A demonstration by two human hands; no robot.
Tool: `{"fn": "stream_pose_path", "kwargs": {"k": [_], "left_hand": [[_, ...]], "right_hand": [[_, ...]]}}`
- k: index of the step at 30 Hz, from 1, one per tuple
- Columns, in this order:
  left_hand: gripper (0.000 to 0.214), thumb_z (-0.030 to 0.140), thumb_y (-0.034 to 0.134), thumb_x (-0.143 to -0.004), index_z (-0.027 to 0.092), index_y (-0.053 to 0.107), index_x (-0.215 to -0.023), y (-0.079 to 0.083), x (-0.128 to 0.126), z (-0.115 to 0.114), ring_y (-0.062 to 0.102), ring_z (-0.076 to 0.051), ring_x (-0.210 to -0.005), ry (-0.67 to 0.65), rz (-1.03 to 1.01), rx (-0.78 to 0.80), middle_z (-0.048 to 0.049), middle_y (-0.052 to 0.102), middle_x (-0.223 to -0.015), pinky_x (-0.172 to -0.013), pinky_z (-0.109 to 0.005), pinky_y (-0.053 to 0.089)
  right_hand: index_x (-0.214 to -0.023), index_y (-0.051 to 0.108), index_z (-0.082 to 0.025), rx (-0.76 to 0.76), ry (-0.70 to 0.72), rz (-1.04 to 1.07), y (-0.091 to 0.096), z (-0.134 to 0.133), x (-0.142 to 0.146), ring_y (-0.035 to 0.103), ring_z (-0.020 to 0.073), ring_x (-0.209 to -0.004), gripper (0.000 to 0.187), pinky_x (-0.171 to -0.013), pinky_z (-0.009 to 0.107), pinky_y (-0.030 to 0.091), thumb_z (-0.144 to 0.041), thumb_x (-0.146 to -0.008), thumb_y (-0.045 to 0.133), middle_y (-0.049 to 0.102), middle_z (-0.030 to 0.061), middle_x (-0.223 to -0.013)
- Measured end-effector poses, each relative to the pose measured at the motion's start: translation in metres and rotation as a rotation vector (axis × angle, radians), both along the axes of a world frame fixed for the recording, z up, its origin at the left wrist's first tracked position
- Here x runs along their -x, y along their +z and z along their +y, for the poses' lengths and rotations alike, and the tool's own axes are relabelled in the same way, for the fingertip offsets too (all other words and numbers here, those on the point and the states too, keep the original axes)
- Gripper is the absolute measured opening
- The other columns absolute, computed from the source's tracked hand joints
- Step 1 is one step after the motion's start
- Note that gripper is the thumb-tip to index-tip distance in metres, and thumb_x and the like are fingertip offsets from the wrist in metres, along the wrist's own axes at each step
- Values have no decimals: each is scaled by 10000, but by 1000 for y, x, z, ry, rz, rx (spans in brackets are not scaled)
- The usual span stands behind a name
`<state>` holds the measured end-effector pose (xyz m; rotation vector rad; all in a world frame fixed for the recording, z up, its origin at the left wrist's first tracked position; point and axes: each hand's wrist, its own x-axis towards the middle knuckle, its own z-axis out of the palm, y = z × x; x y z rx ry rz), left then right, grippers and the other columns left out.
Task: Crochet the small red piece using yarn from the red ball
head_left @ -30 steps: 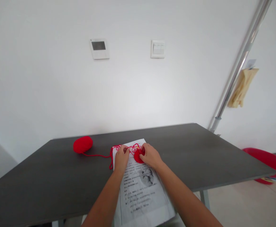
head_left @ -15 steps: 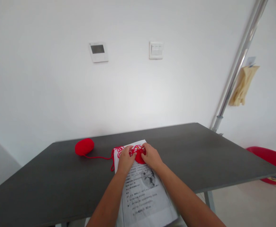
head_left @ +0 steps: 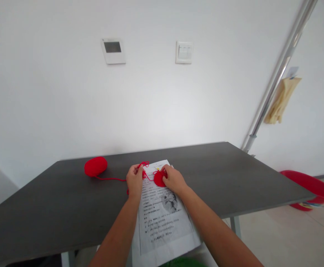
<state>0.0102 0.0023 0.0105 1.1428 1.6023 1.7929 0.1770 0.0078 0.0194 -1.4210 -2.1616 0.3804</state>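
My right hand pinches the right edge of a round red crochet piece, held over the top part of a printed sheet. A small yellow item shows at the piece's upper edge, too small to name. To the left, my left hand is closed on loose loops of red yarn. One strand runs from those loops to the crochet piece. Farther left on the dark table lies a ball of red yarn, its strand reaching toward my left hand.
A white wall with a control panel and a light switch stands behind the table. At the right, a metal pole leans near hanging yellowish gloves. A red basin is beyond the table's right end.
My left hand has moved left, away from the right one, drawing the tangled yarn loops with it. The crochet piece is now more exposed in my right hand. The view has shifted slightly.
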Motion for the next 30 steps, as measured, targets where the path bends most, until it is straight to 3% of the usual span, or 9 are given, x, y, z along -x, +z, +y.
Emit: {"fn": "stream_pose_path", "kwargs": {"k": [3, 6, 10, 14, 20, 23, 25, 30], "left_hand": [[223, 279, 538, -760, 160, 544, -948, -2, 9, 4, 591, -158, -793, 250, -46, -106, -37, 590, -854, -754, -321, 481], [317, 173, 592, -695, 163, 534, -1007, -3, 12, 5, 516, -217, -1036, 387, 139, -85, -85, 526, -1039, -949, -403, 389], [348, 93, 534, -701, 176, 533, -1039, 1, 2, -1, 491, -221, -1073, 246, 369, -154, -88, 519, -1069, -992, -418, 350], [329, 94, 500, -727, 189, 536, -1040, 0, -11, -4, 565, -187, -922, -49, 385, -99, -69, 597, -983, -872, -376, 442], [386, 196, 599, -697, 168, 551, -1079, -13, -14, 2, 595, -199, -917, -252, 194, 27, -107, 630, -1048, -799, -342, 470], [396, 217, 621, -676, 168, 578, -1067, -16, -12, 4, 615, -190, -842, -327, 111, 34, -80, 664, -929, -774, -326, 471], [355, 216, 638, -645, 164, 619, -996, -15, -11, 4, 612, -180, -726, -353, 97, 44, -43, 665, -771, -714, -315, 474], [154, 275, 664, -606, 158, 621, -696, -9, -13, 5, 596, -162, -630, -439, -41, 37, -29, 656, -668, -627, -280, 460]], "right_hand": [[-932, 523, -196, -18, 15, -6, -1, 0, 0, 534, 167, -745, 262, -615, 238, 312, -95, -696, 473, 613, 34, -836], [-914, 524, -192, -29, 20, 7, -4, 2, 2, 536, 172, -771, 265, -637, 241, 320, -89, -676, 475, 616, 39, -854], [-932, 526, -191, -38, 26, 17, -5, 4, 2, 538, 180, -777, 270, -649, 252, 328, -101, -684, 472, 619, 51, -876], [-972, 520, -192, -15, 13, 42, -4, 4, 2, 532, 182, -757, 296, -653, 259, 337, -111, -691, 475, 613, 47, -846], [-946, 523, -191, -62, 46, 137, -2, 0, 1, 516, 175, -742, 284, -670, 262, 366, -100, -682, 470, 590, 31, -814], [-927, 525, -195, -127, 97, 205, -2, -2, 3, 508, 163, -719, 273, -676, 259, 383, -95, -680, 465, 580, 15, -803], [-911, 523, -196, -166, 116, 254, -3, -2, 4, 511, 159, -719, 260, -683, 260, 393, -89, -685, 455, 577, 11, -806], [-946, 523, -193, -176, 95, 295, -4, 1, 7, 545, 166, -767, 272, -708, 276, 420, -98, -700, 461, 586, 37, -904]]}}
